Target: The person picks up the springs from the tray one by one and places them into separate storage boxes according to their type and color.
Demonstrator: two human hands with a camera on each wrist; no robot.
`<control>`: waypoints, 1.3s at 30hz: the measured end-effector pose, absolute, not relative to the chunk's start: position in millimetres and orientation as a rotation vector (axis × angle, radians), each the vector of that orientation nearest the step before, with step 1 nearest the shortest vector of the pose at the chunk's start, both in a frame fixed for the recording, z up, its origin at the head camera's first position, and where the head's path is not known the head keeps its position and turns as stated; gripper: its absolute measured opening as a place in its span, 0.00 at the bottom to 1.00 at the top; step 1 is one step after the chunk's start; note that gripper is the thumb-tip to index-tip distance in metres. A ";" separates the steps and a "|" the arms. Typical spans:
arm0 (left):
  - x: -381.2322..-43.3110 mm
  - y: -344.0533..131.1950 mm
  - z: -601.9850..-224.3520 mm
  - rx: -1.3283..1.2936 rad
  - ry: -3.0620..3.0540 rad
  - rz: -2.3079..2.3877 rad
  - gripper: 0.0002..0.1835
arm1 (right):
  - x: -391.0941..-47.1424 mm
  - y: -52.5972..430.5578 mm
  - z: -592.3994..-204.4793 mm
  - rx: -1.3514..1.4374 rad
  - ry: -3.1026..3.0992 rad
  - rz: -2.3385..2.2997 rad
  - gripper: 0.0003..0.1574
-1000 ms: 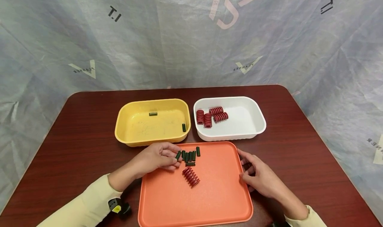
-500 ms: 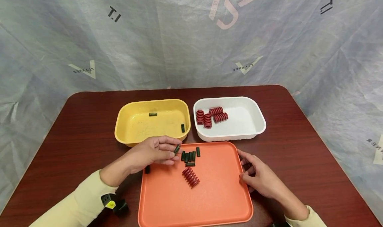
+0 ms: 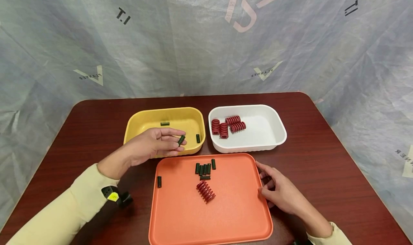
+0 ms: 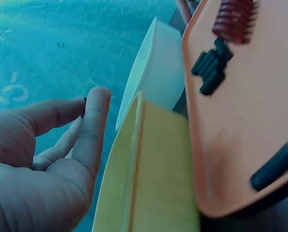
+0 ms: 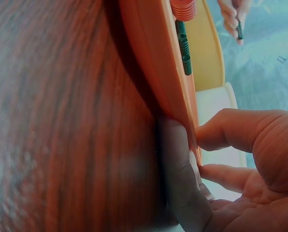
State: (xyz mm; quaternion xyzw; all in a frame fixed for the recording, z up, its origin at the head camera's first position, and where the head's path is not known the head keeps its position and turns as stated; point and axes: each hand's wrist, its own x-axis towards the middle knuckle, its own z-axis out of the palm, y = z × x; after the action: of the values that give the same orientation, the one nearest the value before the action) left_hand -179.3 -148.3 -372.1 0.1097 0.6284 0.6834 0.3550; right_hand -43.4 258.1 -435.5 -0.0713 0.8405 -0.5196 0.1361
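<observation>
My left hand [image 3: 146,144] pinches a small dark green spring [image 3: 181,140] between thumb and fingers, over the front of the yellow bin [image 3: 161,111]. In the left wrist view only a dark sliver of that spring shows between the fingertips. My right hand [image 3: 282,191] grips the right edge of the orange tray [image 3: 235,205], thumb at the rim and a finger outside it in the right wrist view. Several green springs [image 3: 203,169] lie bunched near the tray's far side. One green spring [image 3: 159,182] rests by its left rim. A larger red spring [image 3: 205,191] lies mid-tray.
Inside the yellow bin lie two green springs, one near the back [image 3: 165,123] and one at the right [image 3: 198,139]. Several red springs [image 3: 224,130] sit in the left part of the white bin [image 3: 271,112]. Both bins stand behind the tray on the brown table [image 3: 322,159].
My left hand has moved away from the tray's green springs, up and left over the yellow bin, carrying one spring. The spring by the left rim is now uncovered. My right hand stays put.
</observation>
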 end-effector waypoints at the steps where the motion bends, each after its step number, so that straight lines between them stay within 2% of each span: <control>1: -182.3 -149.7 -370.4 0.281 1.622 1.766 0.29 | -43.4 258.1 -435.6 -0.207 2.435 -1.502 0.49; 19: -238.6 -167.1 -362.2 0.257 1.692 1.697 0.28 | -43.9 257.7 -435.8 -0.202 2.446 -1.502 0.49; 39: -290.6 -159.8 -363.8 0.203 1.845 1.326 0.26 | -44.2 257.9 -436.0 -0.219 2.441 -1.503 0.50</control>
State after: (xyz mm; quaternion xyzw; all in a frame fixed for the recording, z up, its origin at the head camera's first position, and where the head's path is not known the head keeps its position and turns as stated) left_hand -290.6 -159.8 -363.8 0.0810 0.7351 0.5285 0.4168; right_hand -44.2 257.9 -436.0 -0.0754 0.8415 -0.5182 0.1327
